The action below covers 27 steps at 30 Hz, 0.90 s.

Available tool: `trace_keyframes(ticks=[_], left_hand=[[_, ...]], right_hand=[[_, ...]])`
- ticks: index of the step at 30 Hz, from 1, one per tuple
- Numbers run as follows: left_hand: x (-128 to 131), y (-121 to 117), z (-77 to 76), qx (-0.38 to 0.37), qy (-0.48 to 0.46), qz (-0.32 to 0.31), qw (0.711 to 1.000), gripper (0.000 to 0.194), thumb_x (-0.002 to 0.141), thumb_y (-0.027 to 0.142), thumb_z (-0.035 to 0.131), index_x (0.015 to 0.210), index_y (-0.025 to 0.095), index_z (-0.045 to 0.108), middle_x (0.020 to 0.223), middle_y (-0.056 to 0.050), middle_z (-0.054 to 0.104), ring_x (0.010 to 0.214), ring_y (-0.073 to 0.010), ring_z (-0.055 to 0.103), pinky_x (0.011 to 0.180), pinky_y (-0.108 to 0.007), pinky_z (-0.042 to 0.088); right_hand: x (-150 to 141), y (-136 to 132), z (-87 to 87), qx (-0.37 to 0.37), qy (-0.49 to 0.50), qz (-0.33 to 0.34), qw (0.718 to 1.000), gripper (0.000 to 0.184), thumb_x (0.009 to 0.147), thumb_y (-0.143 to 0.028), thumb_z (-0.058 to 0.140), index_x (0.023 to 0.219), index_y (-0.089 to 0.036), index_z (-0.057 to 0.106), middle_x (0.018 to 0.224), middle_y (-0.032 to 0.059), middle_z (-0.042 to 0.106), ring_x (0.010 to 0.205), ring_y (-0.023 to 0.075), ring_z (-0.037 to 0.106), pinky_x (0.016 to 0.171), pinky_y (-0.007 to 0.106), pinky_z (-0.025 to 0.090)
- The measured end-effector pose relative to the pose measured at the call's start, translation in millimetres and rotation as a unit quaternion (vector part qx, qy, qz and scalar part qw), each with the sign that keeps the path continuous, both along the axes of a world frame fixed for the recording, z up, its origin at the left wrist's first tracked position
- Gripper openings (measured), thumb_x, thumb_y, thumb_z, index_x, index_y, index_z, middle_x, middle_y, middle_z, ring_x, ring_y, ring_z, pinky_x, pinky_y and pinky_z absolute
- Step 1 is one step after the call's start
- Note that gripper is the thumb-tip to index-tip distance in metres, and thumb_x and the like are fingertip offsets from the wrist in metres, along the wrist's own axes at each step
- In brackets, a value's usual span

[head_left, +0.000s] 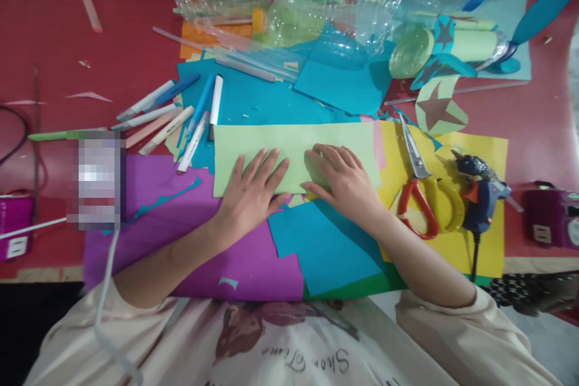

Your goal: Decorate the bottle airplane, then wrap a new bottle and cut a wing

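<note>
A light green paper sheet (294,145) lies flat across the middle of the table, on top of blue, purple and yellow sheets. My left hand (251,193) rests on its lower middle part with fingers spread and flat. My right hand (346,184) lies just to the right of it, fingers stretched out and pressing the green sheet's lower edge. Neither hand holds anything.
Red-handled scissors (418,193) and a dark blue glue gun (479,193) lie on a yellow sheet (488,235) at the right. Several markers (181,114) are strewn at the upper left. Clear plastic bottles (289,0) crowd the far edge. A green paper roll (452,45) sits upper right.
</note>
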State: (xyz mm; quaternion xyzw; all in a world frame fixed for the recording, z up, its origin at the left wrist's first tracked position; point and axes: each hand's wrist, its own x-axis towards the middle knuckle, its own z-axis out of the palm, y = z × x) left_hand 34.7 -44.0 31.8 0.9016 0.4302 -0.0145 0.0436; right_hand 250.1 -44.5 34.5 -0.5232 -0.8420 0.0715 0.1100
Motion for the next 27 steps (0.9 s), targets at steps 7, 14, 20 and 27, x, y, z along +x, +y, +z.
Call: trace_keyframes(ticks=[7,14,20,27], left_hand=[[-1,3,-2.2,-0.018,-0.016,0.005,1.000,0.057,0.099,0.044,0.031,0.148,0.016,0.030,0.152,-0.018,0.033,0.142,-0.0358,0.031,0.109,-0.063,0.029],[-2,4,-7.0,-0.011,-0.025,0.002,1.000,0.057,0.099,0.044,0.026,0.149,0.016,0.028,0.152,-0.018,0.032,0.142,-0.0354,0.030,0.108,-0.065,0.029],[-2,4,-10.3,-0.014,-0.046,0.002,0.999,0.055,0.100,0.041,0.024,0.149,0.017,0.027,0.153,-0.018,0.032,0.143,-0.0351,0.028,0.108,-0.066,0.027],[-1,3,-10.5,-0.005,-0.034,0.013,0.999,0.053,0.100,0.039,0.025,0.148,0.017,0.030,0.152,-0.019,0.033,0.142,-0.0347,0.031,0.109,-0.065,0.027]], right_hand=[[0,1,-1.3,0.004,0.002,0.000,1.000,0.057,0.092,-0.053,0.040,0.128,-0.012,0.055,0.130,0.0168,0.059,0.119,0.0301,0.054,0.102,0.047,0.045],[0,1,-1.4,0.006,0.002,0.001,1.000,0.055,0.093,-0.051,0.038,0.128,-0.012,0.054,0.130,0.0173,0.058,0.119,0.0302,0.054,0.101,0.048,0.046],[1,0,-3.3,0.034,0.015,0.012,0.999,0.048,0.093,-0.045,0.043,0.125,-0.011,0.057,0.128,0.0187,0.060,0.119,0.0316,0.055,0.098,0.049,0.050],[-10,-14,4.0,0.082,0.102,0.158,0.979,0.024,0.093,-0.028,0.049,0.098,-0.015,0.068,0.107,0.0102,0.072,0.102,0.0218,0.066,0.087,0.036,0.057]])
